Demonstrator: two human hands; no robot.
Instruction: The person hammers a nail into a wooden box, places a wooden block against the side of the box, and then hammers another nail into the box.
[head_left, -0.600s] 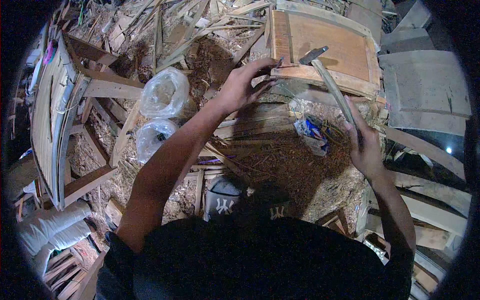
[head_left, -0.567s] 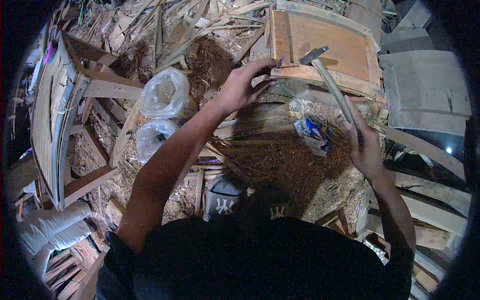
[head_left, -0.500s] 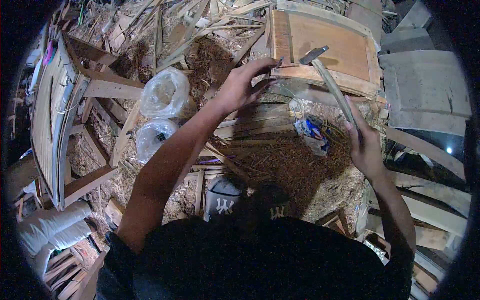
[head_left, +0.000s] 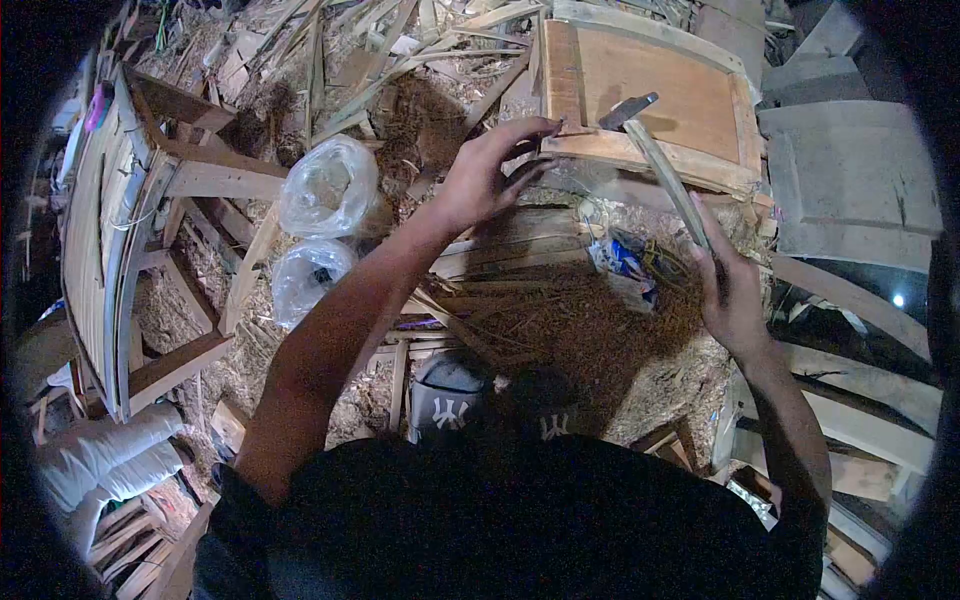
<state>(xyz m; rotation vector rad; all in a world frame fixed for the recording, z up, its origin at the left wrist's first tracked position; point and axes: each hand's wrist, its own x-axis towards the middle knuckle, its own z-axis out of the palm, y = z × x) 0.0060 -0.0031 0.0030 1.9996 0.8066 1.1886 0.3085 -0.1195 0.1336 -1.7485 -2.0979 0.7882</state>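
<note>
My right hand (head_left: 732, 300) is closed round the wooden handle of a hammer (head_left: 668, 182). Its dark metal head is over the near edge of a framed wooden panel (head_left: 665, 75). My left hand (head_left: 485, 175) reaches to the panel's near left corner, with its fingertips at the frame. A gap shows between its curved upper fingers and the lower digit. Whether a small thing sits at those fingertips is hard to make out.
Two clear plastic bundles (head_left: 330, 185) stand at left, beside a tilted wooden frame structure (head_left: 110, 240). Wood strips and shavings cover the ground. A blue and white plastic wrapper (head_left: 625, 262) lies below the panel. Curved boards (head_left: 850, 180) are stacked at right.
The small dark thing seen at my left fingertips half a second ago no longer shows clearly. Both hands, the hammer and the panel have hardly moved.
</note>
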